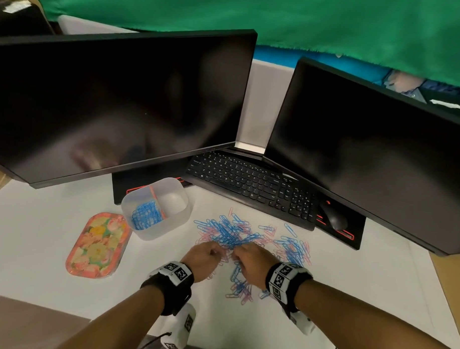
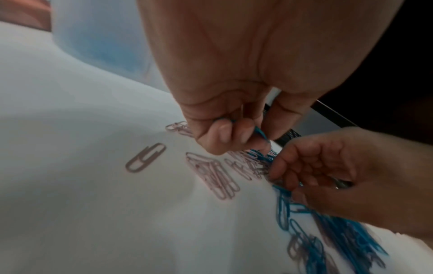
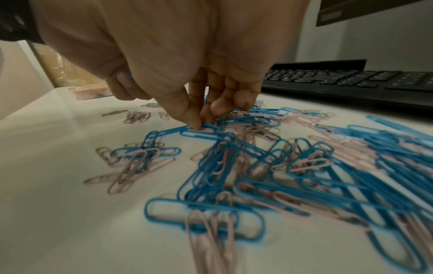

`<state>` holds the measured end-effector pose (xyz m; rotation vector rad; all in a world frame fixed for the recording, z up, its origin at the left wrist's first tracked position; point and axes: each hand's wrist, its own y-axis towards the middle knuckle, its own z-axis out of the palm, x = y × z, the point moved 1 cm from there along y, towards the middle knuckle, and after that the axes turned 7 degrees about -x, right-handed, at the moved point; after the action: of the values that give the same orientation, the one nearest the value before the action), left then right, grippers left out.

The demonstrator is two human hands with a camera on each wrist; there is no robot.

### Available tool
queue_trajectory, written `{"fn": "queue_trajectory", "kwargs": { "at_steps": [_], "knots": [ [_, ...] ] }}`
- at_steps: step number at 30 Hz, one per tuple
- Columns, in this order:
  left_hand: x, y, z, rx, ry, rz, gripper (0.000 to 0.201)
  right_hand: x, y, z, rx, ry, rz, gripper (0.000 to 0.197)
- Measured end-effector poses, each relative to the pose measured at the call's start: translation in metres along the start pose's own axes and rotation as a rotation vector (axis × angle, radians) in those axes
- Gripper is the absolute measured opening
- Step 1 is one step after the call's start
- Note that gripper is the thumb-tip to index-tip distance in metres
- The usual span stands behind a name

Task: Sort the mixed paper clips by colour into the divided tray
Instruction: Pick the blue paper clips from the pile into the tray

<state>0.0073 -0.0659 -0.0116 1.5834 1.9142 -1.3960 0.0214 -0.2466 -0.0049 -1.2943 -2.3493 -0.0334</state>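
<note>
A loose heap of blue and pink paper clips [image 1: 247, 235] lies on the white desk. Behind it to the left stands the translucent divided tray [image 1: 169, 224]. Its left compartment holds blue clips [image 1: 145, 213], and its right compartment looks bare. Both hands meet at the heap's near edge. My left hand [image 1: 217, 252] has curled fingers and grips a few blue clips [image 2: 260, 132] against the thumb. My right hand [image 1: 237, 255] reaches down into the heap, its thumb and fingertips pinching a blue clip [image 3: 211, 127] that still lies on the desk.
A floral oval dish [image 1: 97, 245] lies left of the tray. A black keyboard [image 1: 249, 185] and mouse [image 1: 334, 217] sit just behind the heap, under two dark monitors [image 1: 121, 105]. Pink clips [image 2: 218, 178] lie scattered near my left hand.
</note>
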Motion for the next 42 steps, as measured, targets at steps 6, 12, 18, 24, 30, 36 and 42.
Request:
{"fn": "queue_trajectory", "kwargs": {
  "at_steps": [6,12,18,24,30,36,42],
  "knots": [
    [-0.008,0.000,-0.001,0.050,-0.384,-0.201,0.027,-0.003,0.002,0.004,-0.044,0.018,-0.004,0.032],
    [-0.015,0.004,0.001,0.072,-0.534,-0.270,0.019,-0.012,-0.001,-0.014,-0.171,0.477,0.343,0.027],
    [-0.021,-0.001,0.029,0.033,0.384,0.119,0.014,-0.031,-0.005,-0.024,-0.181,1.028,0.684,0.026],
    [-0.025,-0.002,0.040,0.004,0.648,0.153,0.023,-0.030,-0.011,-0.022,-0.298,1.492,0.970,0.023],
    [-0.026,-0.005,0.027,-0.048,0.388,0.084,0.009,-0.020,-0.007,-0.027,-0.145,1.599,1.151,0.014],
    [-0.023,-0.013,-0.013,-0.023,-0.407,-0.193,0.027,0.002,0.004,-0.039,0.242,1.237,1.073,0.006],
    [-0.018,-0.029,-0.081,-0.227,-0.958,-0.331,0.018,0.047,0.039,-0.053,0.451,1.145,0.917,0.018]
  ]
}}
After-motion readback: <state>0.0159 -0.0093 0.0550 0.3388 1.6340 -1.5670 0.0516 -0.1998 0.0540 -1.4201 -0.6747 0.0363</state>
